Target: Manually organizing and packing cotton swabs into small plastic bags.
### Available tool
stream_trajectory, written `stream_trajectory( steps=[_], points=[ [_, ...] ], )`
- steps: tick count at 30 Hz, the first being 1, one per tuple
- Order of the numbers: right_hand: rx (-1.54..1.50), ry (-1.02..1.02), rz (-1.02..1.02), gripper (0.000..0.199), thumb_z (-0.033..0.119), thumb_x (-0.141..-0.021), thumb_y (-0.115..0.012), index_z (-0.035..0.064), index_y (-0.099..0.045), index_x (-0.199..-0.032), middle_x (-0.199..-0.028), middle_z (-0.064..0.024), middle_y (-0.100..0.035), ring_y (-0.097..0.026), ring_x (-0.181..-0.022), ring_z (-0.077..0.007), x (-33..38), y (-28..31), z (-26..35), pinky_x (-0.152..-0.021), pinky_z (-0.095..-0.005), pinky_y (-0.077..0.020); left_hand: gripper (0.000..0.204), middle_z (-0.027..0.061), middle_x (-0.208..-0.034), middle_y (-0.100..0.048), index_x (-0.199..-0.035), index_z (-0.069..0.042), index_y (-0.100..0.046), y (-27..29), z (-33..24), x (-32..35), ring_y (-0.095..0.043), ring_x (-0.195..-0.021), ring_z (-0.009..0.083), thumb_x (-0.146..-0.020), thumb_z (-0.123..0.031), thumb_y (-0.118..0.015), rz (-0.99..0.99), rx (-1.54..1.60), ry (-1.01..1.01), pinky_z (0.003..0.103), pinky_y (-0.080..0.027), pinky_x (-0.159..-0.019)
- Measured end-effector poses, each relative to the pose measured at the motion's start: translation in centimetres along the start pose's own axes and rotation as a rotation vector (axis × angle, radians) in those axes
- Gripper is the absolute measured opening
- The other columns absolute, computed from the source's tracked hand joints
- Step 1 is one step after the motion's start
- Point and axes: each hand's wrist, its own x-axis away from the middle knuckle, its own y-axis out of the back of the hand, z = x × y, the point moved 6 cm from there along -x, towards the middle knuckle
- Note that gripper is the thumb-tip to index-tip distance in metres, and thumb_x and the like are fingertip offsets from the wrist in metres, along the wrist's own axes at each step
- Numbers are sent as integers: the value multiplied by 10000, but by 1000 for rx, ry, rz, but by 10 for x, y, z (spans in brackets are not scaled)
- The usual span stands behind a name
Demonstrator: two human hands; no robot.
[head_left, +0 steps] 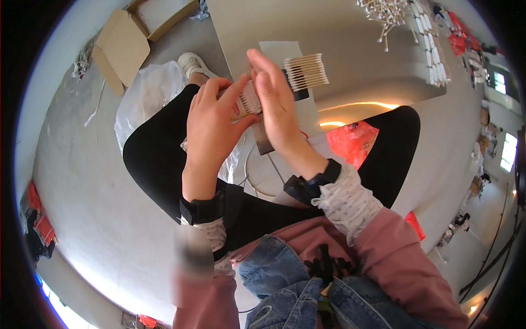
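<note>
My left hand (209, 120) grips a bundle of cotton swabs (250, 100) between thumb and fingers, at the near edge of the table. Flat against the bundle's right side stands my right hand (278, 109), its fingers stretched out together and its palm turned toward the swabs. The bundle's far end is partly covered by the hands. Just right of my right hand, a row of cotton swabs (308, 72) lies side by side on a pale sheet (308, 108) with a dark patch beneath them.
The shiny metal table (350, 71) holds a loose heap of swabs (385, 15) and a line of packed swab bundles (433, 49) at the far right. A red plastic bag (353, 141) sits below its edge. A clear bag (147, 98) and an open cardboard box (123, 46) lie left.
</note>
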Motion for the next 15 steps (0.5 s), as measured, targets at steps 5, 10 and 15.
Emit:
stream_trajectory(
  steps=[5,10,15],
  points=[
    [330,237,-74,473,312,-1083,-411,1,-444,-1438,-1484,-149,-469,-414,-1397,-249,-49,72,31,-1164,-392,-299,437,115,-962,-670,-1164,-73,-688,17,14,0,-648,-864,311,-759,-166,-822,-204,165,93,389,-519,-765],
    [972,448,-49,416,216,-1052,-473,23,-458,-1420,-1460,-172,-490,-414,-1405,-321,-81,91,10,-1174,-457,-295,271,126,-734,-666,-887,-52,-685,3,30,-3,-640,-659,336,-948,-314,-651,-279,27,287,410,-497,-617],
    [1180,541,7,392,123,-983,-519,-17,-491,-1349,-1416,-211,-515,-434,-1375,-376,-76,70,-9,-1141,-492,-347,439,152,-632,-616,-720,-60,-642,-6,32,-5,-601,-589,370,-1000,-390,-562,-214,-158,423,438,-453,-541]
  ],
)
